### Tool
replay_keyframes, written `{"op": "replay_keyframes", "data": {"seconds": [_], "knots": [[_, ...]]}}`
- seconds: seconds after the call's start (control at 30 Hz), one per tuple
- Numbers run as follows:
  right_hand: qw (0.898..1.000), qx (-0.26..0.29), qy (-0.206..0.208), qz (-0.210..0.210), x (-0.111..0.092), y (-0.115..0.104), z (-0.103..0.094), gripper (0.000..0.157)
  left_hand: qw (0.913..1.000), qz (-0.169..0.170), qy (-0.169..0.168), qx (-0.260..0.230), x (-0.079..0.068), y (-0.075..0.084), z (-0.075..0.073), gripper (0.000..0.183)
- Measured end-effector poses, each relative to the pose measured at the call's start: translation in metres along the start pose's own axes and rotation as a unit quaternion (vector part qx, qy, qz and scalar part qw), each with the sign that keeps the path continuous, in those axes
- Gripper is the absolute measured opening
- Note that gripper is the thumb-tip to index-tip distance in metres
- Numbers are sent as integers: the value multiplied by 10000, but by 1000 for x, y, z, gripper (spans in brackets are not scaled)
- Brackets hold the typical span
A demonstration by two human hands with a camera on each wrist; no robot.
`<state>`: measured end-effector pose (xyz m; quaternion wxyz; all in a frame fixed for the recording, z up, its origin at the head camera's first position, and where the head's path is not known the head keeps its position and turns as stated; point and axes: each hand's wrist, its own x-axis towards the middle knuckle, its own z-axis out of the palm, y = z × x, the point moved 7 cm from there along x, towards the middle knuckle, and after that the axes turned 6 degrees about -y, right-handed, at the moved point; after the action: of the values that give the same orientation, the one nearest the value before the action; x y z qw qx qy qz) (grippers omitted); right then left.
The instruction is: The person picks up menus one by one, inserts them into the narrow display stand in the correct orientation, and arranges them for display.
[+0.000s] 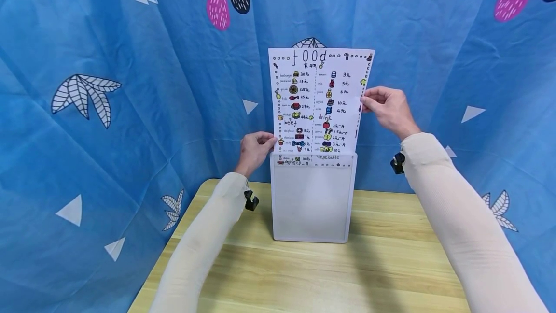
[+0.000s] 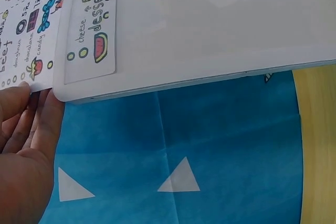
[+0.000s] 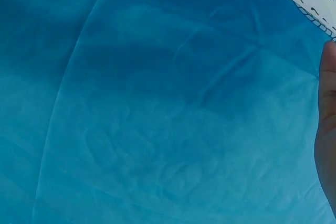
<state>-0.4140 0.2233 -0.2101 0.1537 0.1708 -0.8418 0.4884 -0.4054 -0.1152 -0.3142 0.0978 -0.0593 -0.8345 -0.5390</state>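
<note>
A hand-drawn paper menu (image 1: 321,105) headed "food" stands upright, its bottom strip inside the top of a clear-fronted, white-rimmed sign holder (image 1: 310,206). The holder stands on the table. My left hand (image 1: 255,151) pinches the menu's lower left edge, just above the holder's upper corner. Higher up on the other side, my right hand (image 1: 388,109) pinches the menu's right edge between thumb and fingers. In the left wrist view the menu's bottom (image 2: 89,30) shows through the holder's front. Only part of the right hand (image 3: 328,124) appears in the right wrist view.
A light wooden table (image 1: 312,279) lies under the holder. Blue patterned cloth (image 1: 130,110) hangs behind and to the left of it. Black wrist mounts (image 1: 250,200) sit on both of my white-sleeved forearms.
</note>
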Motion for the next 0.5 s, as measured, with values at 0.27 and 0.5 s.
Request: {"op": "replay_keyframes", "data": {"seconds": [0.27, 0.5], "knots": [[9999, 52, -13, 140, 0, 3, 1, 29, 9999, 49, -105, 21, 1, -3, 1, 17], [9984, 435, 302, 217, 10, -11, -6, 31, 9999, 55, -117, 35, 3, -5, 1, 17]]}}
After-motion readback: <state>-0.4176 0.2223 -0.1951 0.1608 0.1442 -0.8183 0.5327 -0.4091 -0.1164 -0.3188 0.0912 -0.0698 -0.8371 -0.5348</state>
